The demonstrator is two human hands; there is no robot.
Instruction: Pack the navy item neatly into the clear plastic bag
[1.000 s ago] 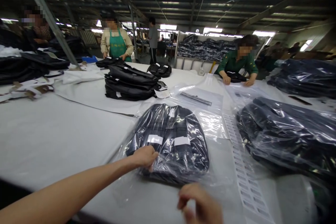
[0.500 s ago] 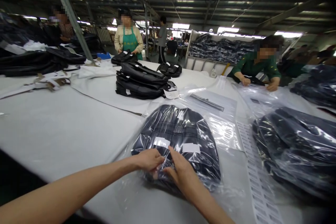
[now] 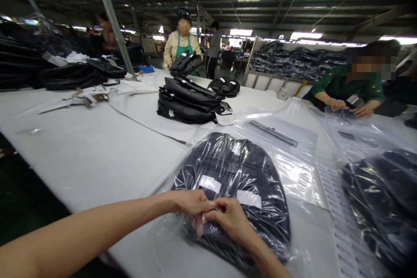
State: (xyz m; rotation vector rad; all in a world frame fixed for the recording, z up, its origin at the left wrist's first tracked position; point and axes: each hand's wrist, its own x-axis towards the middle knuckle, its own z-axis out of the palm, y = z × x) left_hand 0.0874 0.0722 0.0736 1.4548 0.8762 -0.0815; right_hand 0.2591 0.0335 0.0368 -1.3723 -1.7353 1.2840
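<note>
Now, at the bottom centre, the left hand [image 3: 190, 203] and the right hand [image 3: 230, 219] — fingertips together — pinch the plastic bag [image 3: 289, 173] over a dark backpack [image 3: 237, 173] on the worktop [image 3: 97, 156].

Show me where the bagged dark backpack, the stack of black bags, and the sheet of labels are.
bagged dark backpack [image 3: 234, 169]: head view, on its upper front panel.
stack of black bags [image 3: 189, 104]: head view, middle of the pile.
sheet of labels [image 3: 345, 226]: head view, middle of the strip.
</note>
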